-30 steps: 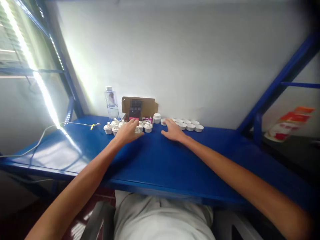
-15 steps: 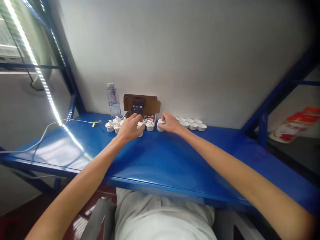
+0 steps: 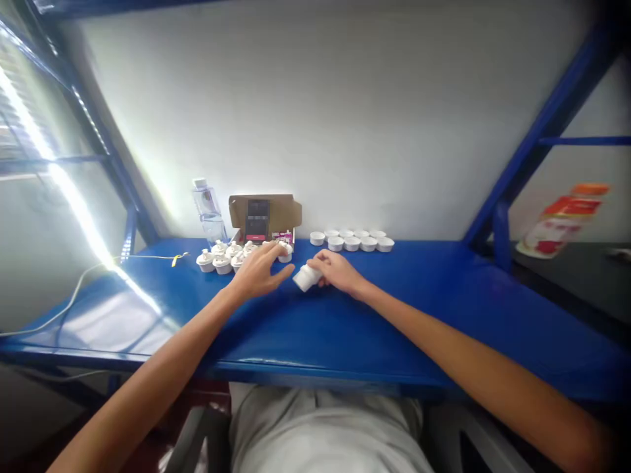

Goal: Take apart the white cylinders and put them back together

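My right hand point(image 3: 338, 270) grips a small white cup point(image 3: 305, 278), tilted above the table, with its base toward the left. Close by on the left, my left hand point(image 3: 256, 272) is open, thumb and fingers apart, and nothing shows in it. Several small white cups with decorated white tops point(image 3: 221, 265) stand in a cluster by my left hand, which partly hides some of them. Behind my right hand, several plain white cups point(image 3: 351, 244) stand in two rows near the wall.
The blue table point(image 3: 394, 315) has an open cardboard box point(image 3: 286, 211) at the back with a phone point(image 3: 257, 218) leaning in it. A clear water bottle point(image 3: 208, 210) stands to its left. A white cable point(image 3: 81, 282) crosses the left side. A red-and-white bottle point(image 3: 562, 220) is at right.
My left hand has let go of a topped cup and opened. My right hand has moved nearer with the white cup and tipped it. The phone's timer display has changed to a dark screen.
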{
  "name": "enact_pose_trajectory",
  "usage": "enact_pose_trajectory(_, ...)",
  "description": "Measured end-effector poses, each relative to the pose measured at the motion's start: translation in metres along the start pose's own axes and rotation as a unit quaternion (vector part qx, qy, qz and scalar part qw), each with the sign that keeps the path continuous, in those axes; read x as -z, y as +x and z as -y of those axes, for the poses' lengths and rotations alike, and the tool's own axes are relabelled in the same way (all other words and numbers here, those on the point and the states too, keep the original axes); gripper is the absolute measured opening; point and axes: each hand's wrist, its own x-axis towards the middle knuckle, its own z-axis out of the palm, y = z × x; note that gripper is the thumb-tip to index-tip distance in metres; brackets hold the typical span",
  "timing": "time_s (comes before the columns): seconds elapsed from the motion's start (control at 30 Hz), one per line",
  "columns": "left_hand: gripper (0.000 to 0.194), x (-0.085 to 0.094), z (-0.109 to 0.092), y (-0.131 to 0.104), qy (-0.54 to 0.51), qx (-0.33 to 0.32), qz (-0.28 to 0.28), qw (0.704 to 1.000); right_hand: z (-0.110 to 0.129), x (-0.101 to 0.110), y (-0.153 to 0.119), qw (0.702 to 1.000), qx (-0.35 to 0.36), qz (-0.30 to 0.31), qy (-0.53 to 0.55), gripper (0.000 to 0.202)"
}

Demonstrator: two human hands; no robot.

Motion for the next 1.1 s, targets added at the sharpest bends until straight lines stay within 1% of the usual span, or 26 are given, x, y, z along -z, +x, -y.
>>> enact_pose_trajectory(0.07,0.042,-0.006,-0.014,-0.002,-0.057,-0.026,0.048,0.997,-0.001,-0.007,0.0,0.996,-0.022,0.039,0.079,0.033)
enact_pose_trajectory(0.1,0.048,-0.01,-0.02,-0.003,-0.069,-0.032,0.063,0.995,-0.001,-0.009,0.0,0.994,-0.023,0.049,0.094,0.036)
enact_pose_trajectory(0.2,0.052,-0.019,-0.028,-0.006,-0.066,-0.011,0.074,0.995,0.0,-0.009,-0.003,0.992,-0.046,0.064,0.098,0.053)
enact_pose_trajectory(0.27,0.049,-0.023,-0.026,-0.007,-0.046,-0.01,0.065,0.997,0.002,-0.006,-0.003,0.987,-0.079,0.085,0.113,0.061)
enact_pose_trajectory(0.3,0.047,-0.024,-0.024,-0.008,-0.033,-0.029,0.057,0.997,0.003,-0.004,-0.004,0.982,-0.097,0.101,0.13,0.063)
enact_pose_trajectory(0.37,0.038,-0.027,-0.021,-0.008,-0.009,-0.097,0.035,0.995,0.005,-0.001,-0.004,0.97,-0.13,0.126,0.165,0.064)
enact_pose_trajectory(0.43,0.031,-0.029,-0.018,-0.007,0.001,-0.158,0.006,0.987,0.005,0.0,-0.003,0.961,-0.15,0.131,0.193,0.06)
enact_pose_trajectory(0.47,0.029,-0.03,-0.018,-0.006,-0.003,-0.171,-0.014,0.985,0.005,0.0,-0.002,0.959,-0.148,0.128,0.203,0.058)
enact_pose_trajectory(0.5,0.028,-0.031,-0.017,-0.005,-0.014,-0.169,-0.036,0.985,0.005,0.0,-0.001,0.96,-0.135,0.124,0.211,0.056)
enact_pose_trajectory(0.57,0.029,-0.032,-0.017,-0.003,-0.049,-0.122,-0.075,0.988,0.005,-0.001,0.0,0.97,-0.072,0.099,0.21,0.052)
enact_pose_trajectory(0.6,0.032,-0.031,-0.017,-0.002,-0.077,-0.083,-0.088,0.99,0.006,-0.001,0.001,0.978,-0.022,0.077,0.193,0.051)
enact_pose_trajectory(0.67,0.035,-0.029,-0.017,0.001,-0.164,-0.002,-0.096,0.982,0.007,0.001,0.002,0.988,0.101,0.023,0.114,0.044)
enact_pose_trajectory(0.7,0.037,-0.028,-0.017,0.002,-0.224,0.036,-0.092,0.97,0.007,0.003,0.001,0.984,0.167,-0.003,0.058,0.039)
enact_pose_trajectory(0.73,0.038,-0.026,-0.017,0.003,-0.29,0.069,-0.082,0.951,0.007,0.005,0.001,0.973,0.228,-0.023,-0.003,0.035)
enact_pose_trajectory(0.8,0.041,-0.025,-0.015,0.006,-0.403,0.128,-0.049,0.905,0.006,0.009,0.0,0.941,0.313,-0.041,-0.124,0.032)
enact_pose_trajectory(0.87,0.043,-0.025,-0.012,0.008,-0.462,0.181,-0.008,0.868,0.003,0.011,0.0,0.905,0.352,-0.042,-0.234,0.028)
enact_pose_trajectory(0.97,0.041,-0.028,-0.005,0.01,-0.495,0.246,0.055,0.832,0.001,0.011,0.001,0.86,0.362,-0.036,-0.358,0.031)
enact_pose_trajectory(1.03,0.043,-0.028,-0.002,0.009,-0.508,0.27,0.106,0.811,-0.001,0.011,0.004,0.847,0.351,-0.057,-0.396,0.041)
enact_pose_trajectory(1.1,0.045,-0.026,-0.001,0.007,-0.505,0.267,0.159,0.805,-0.006,0.014,0.007,0.853,0.322,-0.09,-0.401,0.046)
